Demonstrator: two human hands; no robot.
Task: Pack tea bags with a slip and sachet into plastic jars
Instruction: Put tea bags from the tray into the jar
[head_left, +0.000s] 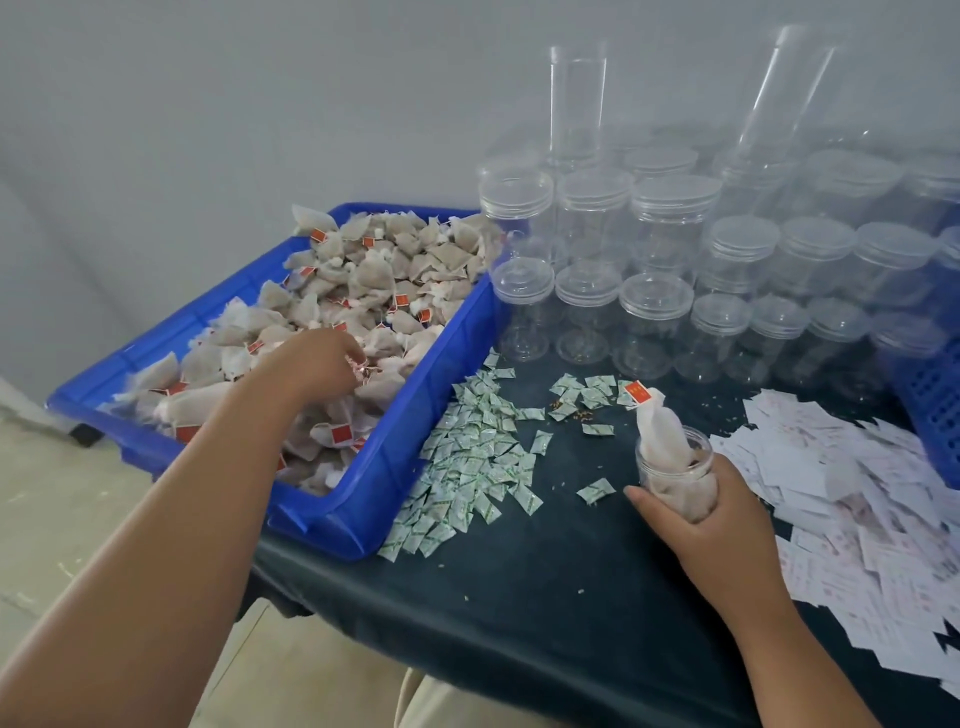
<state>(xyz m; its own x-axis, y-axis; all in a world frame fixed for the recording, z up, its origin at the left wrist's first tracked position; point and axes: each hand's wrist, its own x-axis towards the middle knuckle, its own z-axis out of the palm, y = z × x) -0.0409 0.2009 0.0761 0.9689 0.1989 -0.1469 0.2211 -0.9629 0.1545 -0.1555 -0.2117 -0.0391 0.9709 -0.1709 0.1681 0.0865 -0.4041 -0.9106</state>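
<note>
Left grip (317, 364) pinched tea bag (366, 371) in blue tray (415, 415); right grip (711, 519) clamped round open, part-filled jar (675, 470) on dark counter (545, 597).

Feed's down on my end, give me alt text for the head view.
The right hand grips an open plastic jar part-filled with tea bags, one poking out the top, while the left hand reaches into the blue tray of tea bags, fingers curled. Sachets and slips lie on the dark table; lidded empty jars stand behind.

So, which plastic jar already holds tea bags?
The jar in the right hand: a tea bag pokes from its mouth; lidded jars behind look empty.
</note>
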